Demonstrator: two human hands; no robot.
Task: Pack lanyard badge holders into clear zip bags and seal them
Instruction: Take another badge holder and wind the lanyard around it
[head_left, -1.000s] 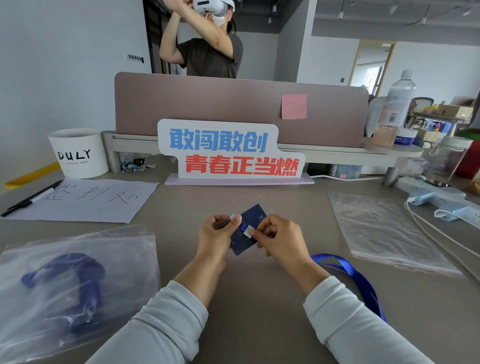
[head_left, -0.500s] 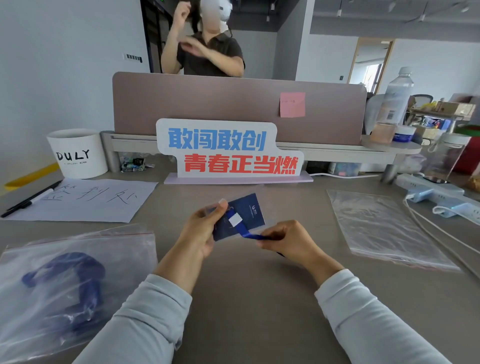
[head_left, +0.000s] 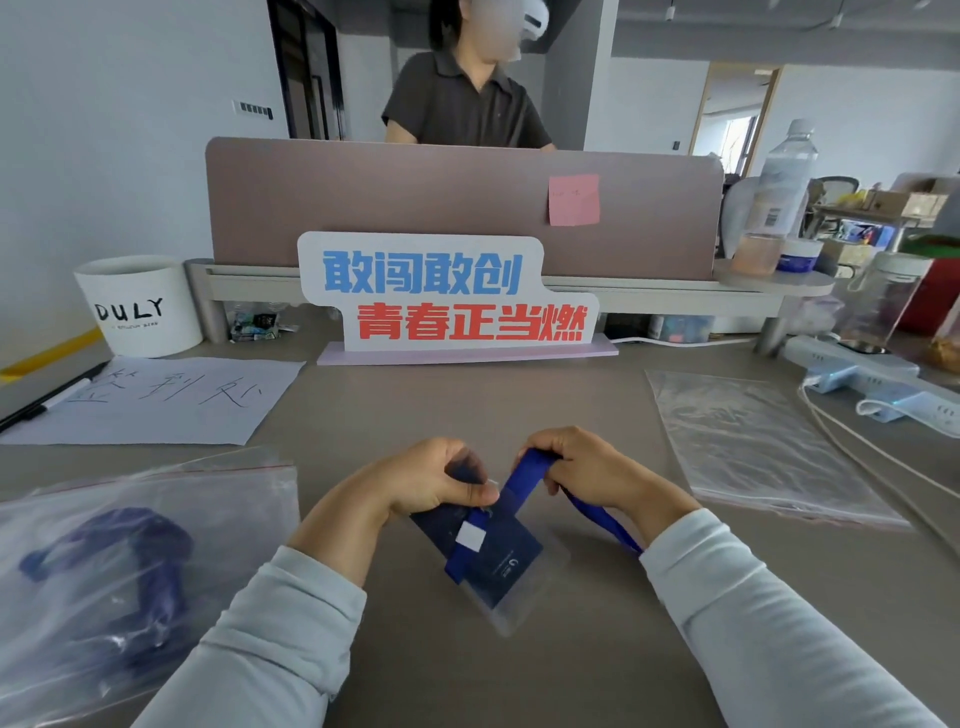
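The left hand (head_left: 431, 483) pinches the top edge of the badge holder (head_left: 511, 564), a clear sleeve with a dark blue card inside, held tilted just above the surface (head_left: 467, 410); the right hand (head_left: 592, 467) curls round the blue lanyard strap (head_left: 524, 475), which crosses the holder's face and trails off under the right wrist. The step in hand looks like winding the strap round the holder; to do it well, lay each turn flat and snug, with the left thumb pinning the last turn, so the bundle slides easily into the empty clear zip bag (head_left: 753, 452) lying to the right; a filled zip bag (head_left: 130, 571) lies to the left. Writing: the white cup (head_left: 140, 306) reads "DULY"; the standing sign (head_left: 447, 296) reads "敢闯敢创 青春正当燃"; the paper sheet (head_left: 156, 400) bears handwritten characters, seemingly "签到处"; the print on the card is too small to read.
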